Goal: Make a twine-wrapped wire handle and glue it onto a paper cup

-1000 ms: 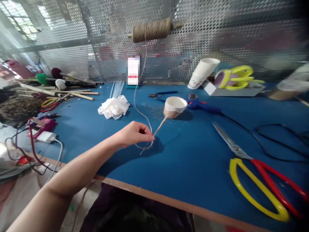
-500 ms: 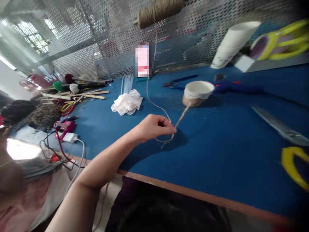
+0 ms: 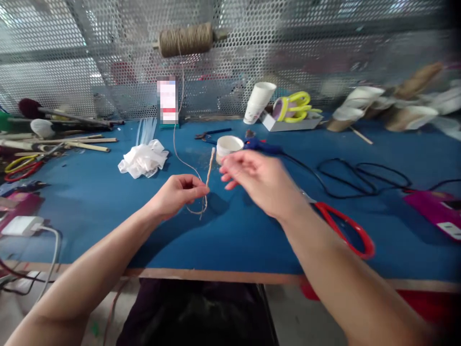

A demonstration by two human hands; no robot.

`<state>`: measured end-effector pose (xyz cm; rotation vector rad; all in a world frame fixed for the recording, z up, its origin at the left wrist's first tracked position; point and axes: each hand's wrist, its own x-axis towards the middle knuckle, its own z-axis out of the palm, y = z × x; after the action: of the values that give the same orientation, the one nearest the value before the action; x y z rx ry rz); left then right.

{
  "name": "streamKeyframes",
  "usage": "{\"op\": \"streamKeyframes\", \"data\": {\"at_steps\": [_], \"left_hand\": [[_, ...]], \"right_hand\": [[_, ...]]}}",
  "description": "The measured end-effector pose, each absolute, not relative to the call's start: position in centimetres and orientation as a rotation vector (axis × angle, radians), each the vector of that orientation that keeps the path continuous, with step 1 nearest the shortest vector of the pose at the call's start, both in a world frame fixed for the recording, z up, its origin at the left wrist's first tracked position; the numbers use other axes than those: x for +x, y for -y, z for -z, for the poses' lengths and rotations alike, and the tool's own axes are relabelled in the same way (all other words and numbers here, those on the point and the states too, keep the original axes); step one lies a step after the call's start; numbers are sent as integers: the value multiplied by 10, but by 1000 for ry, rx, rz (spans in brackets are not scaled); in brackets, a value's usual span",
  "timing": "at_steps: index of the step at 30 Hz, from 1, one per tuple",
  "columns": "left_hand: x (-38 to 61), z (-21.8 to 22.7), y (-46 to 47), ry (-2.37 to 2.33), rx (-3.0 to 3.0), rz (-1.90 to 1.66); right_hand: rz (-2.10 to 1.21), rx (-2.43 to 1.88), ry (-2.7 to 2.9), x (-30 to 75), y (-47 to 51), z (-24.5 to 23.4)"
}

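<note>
The fingers (image 3: 197,190) of the left hand (image 3: 175,193) are pinched together on a strand of jute twine (image 3: 175,137), thumb against forefinger, low over the blue desk (image 3: 108,206). Below the pinch the twine curls into a small loop with its loose tip hanging just off the desk. Above it a thicker, stiffer length slants up toward the paper cup (image 3: 229,144) that stands just behind. The thin strand rises from the left hand in a curve and climbs to the twine spool (image 3: 185,40), which is mounted across the perforated metal panel (image 3: 108,57) at the back of the desk.

The right hand (image 3: 260,181) hovers just right of the pinch with its fingers (image 3: 230,169) released and spread, motion-blurred, grasping nothing; whether a fingertip touches the stiff length cannot be told.

Under the right wrist lie red-handled scissors (image 3: 347,233). A blue glue gun (image 3: 262,146) rests right of the paper cup, and a black cable (image 3: 360,175) loops beyond it. Left of the twine sits a crumpled white plastic bag (image 3: 143,158). A stack of paper cups (image 3: 259,101) leans near the panel, just beside a box holding yellow-handled scissors (image 3: 296,105).
</note>
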<state>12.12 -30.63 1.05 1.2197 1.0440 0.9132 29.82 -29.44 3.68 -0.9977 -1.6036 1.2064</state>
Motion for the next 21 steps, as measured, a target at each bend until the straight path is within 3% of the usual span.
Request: {"op": "streamKeyframes", "data": {"at_steps": [21], "left_hand": [[126, -2, 306, -1161, 1313, -928]], "right_hand": [[-1324, -993, 1797, 282, 286, -14]]}}
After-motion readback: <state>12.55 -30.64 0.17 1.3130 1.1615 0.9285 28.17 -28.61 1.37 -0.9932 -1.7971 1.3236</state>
